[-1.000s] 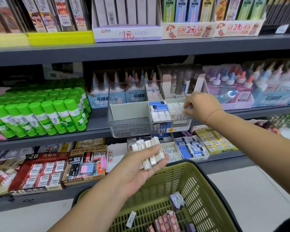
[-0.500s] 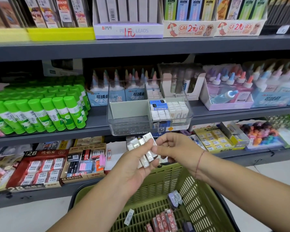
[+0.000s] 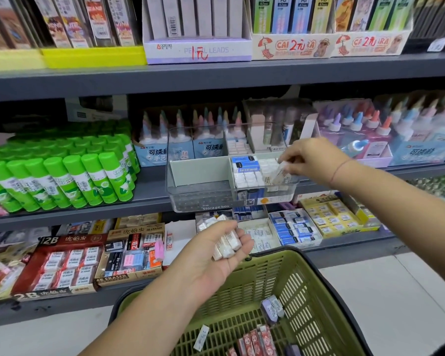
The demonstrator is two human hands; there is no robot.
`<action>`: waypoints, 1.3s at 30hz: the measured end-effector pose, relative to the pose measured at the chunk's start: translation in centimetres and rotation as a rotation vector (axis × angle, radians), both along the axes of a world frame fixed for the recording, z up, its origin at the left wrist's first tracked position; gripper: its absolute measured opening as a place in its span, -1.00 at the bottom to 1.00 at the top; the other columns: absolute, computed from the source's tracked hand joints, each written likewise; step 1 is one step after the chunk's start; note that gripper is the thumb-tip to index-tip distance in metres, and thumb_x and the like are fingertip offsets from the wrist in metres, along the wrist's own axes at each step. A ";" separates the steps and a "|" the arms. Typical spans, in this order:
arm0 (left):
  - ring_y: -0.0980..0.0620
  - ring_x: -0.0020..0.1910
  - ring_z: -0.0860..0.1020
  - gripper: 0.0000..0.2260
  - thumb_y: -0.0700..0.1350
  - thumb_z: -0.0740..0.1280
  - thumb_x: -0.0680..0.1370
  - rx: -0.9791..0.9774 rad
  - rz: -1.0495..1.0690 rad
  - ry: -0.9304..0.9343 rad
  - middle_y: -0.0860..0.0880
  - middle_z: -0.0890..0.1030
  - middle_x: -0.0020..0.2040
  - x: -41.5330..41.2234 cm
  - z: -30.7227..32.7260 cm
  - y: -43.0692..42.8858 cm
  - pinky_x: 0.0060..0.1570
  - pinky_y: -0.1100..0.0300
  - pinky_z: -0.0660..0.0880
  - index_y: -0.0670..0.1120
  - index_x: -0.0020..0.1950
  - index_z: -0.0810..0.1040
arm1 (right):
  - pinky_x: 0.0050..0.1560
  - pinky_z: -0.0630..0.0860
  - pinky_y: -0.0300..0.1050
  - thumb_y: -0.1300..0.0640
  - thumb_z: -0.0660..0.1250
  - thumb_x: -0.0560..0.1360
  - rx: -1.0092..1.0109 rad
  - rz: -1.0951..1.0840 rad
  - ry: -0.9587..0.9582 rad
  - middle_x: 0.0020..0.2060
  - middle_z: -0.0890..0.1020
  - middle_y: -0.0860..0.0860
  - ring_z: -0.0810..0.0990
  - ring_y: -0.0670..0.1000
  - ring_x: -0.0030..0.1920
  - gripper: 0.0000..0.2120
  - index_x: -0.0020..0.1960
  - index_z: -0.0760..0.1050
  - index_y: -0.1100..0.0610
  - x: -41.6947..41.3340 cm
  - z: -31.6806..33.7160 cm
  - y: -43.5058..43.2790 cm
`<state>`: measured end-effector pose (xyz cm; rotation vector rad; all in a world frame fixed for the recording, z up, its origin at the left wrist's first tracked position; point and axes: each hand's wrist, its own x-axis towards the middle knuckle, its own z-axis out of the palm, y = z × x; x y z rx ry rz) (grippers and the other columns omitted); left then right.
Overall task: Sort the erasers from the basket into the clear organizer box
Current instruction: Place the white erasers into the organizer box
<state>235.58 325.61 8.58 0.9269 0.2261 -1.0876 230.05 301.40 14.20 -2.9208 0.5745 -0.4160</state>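
While the right hand [image 3: 311, 160] pinches one wrapped white eraser [image 3: 280, 173] tilted over the right compartment of the clear organizer box [image 3: 198, 199] on the middle shelf [image 3: 149, 194], level it and seat it flush beside the white rows [image 3: 247, 179], left hand [image 3: 216, 258] cupping the spare erasers [image 3: 228, 244] above the near basket [image 3: 306, 291].
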 end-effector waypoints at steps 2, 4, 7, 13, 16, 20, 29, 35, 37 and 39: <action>-0.15 -0.30 0.67 -0.61 -0.36 0.45 0.21 -0.015 0.000 0.005 -0.28 0.65 -0.23 0.0 0.1 0.0 -0.36 0.03 0.62 -0.37 0.02 0.55 | -0.05 0.41 -0.26 0.11 0.39 0.49 -0.038 0.069 0.041 -0.05 0.66 0.00 0.49 -0.11 -0.17 -0.84 0.04 0.64 0.11 1.0 -0.8 -0.1; -0.17 -0.26 0.68 -0.52 -0.37 0.46 0.16 -0.025 -0.006 0.009 -0.30 0.66 -0.18 0.0 0.2 0.0 -0.35 0.02 0.62 -0.38 0.07 0.55 | -0.06 0.43 -0.27 0.12 0.42 0.46 -0.037 0.099 0.027 -0.09 0.67 0.00 0.50 -0.12 -0.20 -0.87 -0.01 0.64 0.13 1.8 -1.5 -0.2; -0.22 -0.19 0.68 -0.41 -0.39 0.50 0.10 -0.016 -0.005 0.019 -0.34 0.61 0.05 0.2 0.2 0.1 -0.34 0.04 0.62 -0.37 0.14 0.54 | -0.08 0.46 -0.24 0.16 0.44 0.43 -0.043 0.116 0.002 -0.13 0.65 0.01 0.49 -0.11 -0.23 -0.91 -0.08 0.64 0.15 2.6 -2.3 -0.4; -0.22 -0.17 0.67 -0.53 -0.37 0.51 0.14 -0.051 -0.056 0.002 -0.33 0.65 -0.04 0.2 -0.2 0.3 -0.30 0.04 0.62 -0.37 0.03 0.56 | -0.08 0.53 -0.05 0.13 0.49 0.39 -0.062 0.108 0.016 -0.23 0.51 -0.08 0.54 0.00 -0.19 -0.90 -0.20 0.58 0.11 2.9 -3.0 -0.6; -0.19 -0.17 0.68 -0.66 -0.37 0.48 0.25 -0.036 -0.086 -0.011 -0.31 0.66 -0.12 0.2 -0.3 0.2 -0.31 0.06 0.63 -0.38 0.00 0.59 | -0.06 0.49 -0.09 0.10 0.47 0.41 -0.049 0.101 0.010 -0.22 0.50 -0.09 0.55 0.01 -0.13 -0.91 -0.19 0.58 0.10 2.8 -2.9 -0.5; -0.15 -0.11 0.68 -0.85 -0.34 0.50 0.27 -0.017 -0.119 -0.054 -0.27 0.68 -0.09 0.2 -0.3 0.5 -0.28 0.10 0.63 -0.33 -0.18 0.69 | 0.02 0.48 -0.05 0.05 0.37 0.50 -0.041 0.069 0.001 -0.13 0.56 -0.01 0.54 0.03 -0.07 -0.86 -0.03 0.64 0.09 1.8 -2.3 0.3; -0.03 -0.22 0.69 -0.88 -0.18 0.51 0.26 0.017 -0.137 -0.207 -0.17 0.70 -0.10 -0.3 0.0 0.4 -0.34 0.19 0.59 -0.16 -0.24 0.73 | -0.35 0.43 -0.29 -0.10 0.44 0.30 1.076 0.073 -0.041 -0.31 0.60 -0.02 0.51 -0.11 -0.32 -0.63 -0.05 0.53 0.13 -3.4 -3.2 10.1; 0.06 -0.35 0.61 -0.91 -0.10 0.52 0.23 0.012 -0.088 -0.177 -0.11 0.69 -0.20 -0.4 0.2 0.2 -0.44 0.27 0.51 -0.10 -0.34 0.72 | -0.45 0.36 -0.34 0.19 0.47 0.39 1.381 -0.018 -0.105 -0.36 0.59 0.02 0.47 -0.16 -0.43 -0.84 -0.09 0.53 0.19 -3.6 -5.4 13.1; 0.06 -0.38 0.59 -0.86 -0.10 0.52 0.23 0.007 -0.064 -0.167 -0.11 0.67 -0.23 -0.4 0.3 0.2 -0.45 0.26 0.51 -0.13 -0.28 0.70 | -0.40 0.39 -0.31 0.23 0.45 0.40 1.411 -0.039 -0.182 -0.33 0.59 0.04 0.50 -0.14 -0.39 -0.90 -0.11 0.56 0.20 -3.2 -5.5 13.2; 0.06 -0.40 0.56 -0.80 -0.08 0.51 0.25 0.001 -0.047 -0.140 -0.10 0.62 -0.30 -0.3 0.4 0.2 -0.45 0.24 0.52 -0.17 -0.22 0.67 | -0.28 0.48 -0.24 0.26 0.42 0.43 1.446 -0.075 -0.254 -0.30 0.64 0.05 0.58 -0.07 -0.31 -0.95 -0.18 0.55 0.17 -3.0 -4.9 12.3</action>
